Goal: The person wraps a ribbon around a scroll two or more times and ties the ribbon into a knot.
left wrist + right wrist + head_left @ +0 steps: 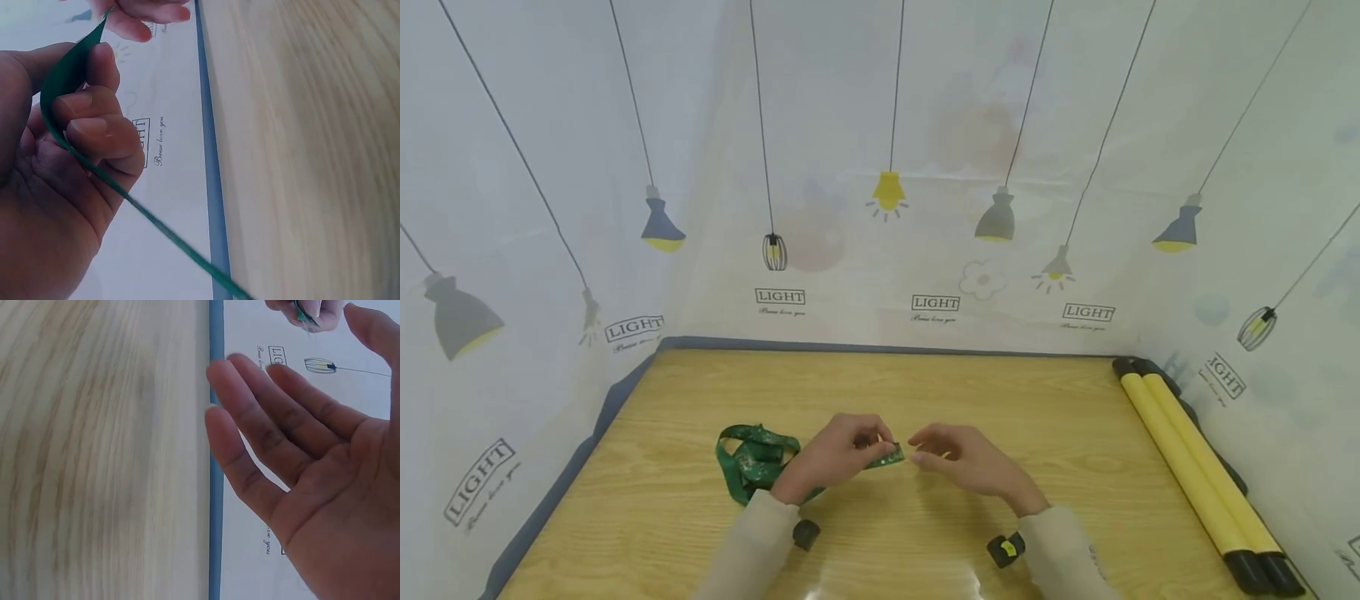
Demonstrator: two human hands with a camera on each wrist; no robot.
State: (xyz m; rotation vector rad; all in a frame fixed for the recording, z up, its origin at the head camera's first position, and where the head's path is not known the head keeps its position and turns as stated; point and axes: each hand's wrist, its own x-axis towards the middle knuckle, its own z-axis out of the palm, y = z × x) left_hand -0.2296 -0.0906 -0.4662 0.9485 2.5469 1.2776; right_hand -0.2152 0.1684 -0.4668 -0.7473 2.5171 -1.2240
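In the head view, the ribbon (760, 468) heaps loosely at lower centre-left, probably so its slack can run freely. Right of it, the left hand (848, 446) pinches the ribbon near its end, leaving the tip exposed, seemingly for control. Just beside the tip, the right hand (976, 460) holds nothing, fingers loosely bent. At lower right, poles (1183, 462) lie paired along the table's edge, presumably out of the way.

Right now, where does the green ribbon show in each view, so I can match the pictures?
Head: the green ribbon lies bundled on the table, lower left of centre, its end in the left hand.
Left wrist: from upper left to the bottom edge, right of centre.
Right wrist: a small bit at the top edge, right of centre.
Shared landmark: the blue strip along the table's edge.
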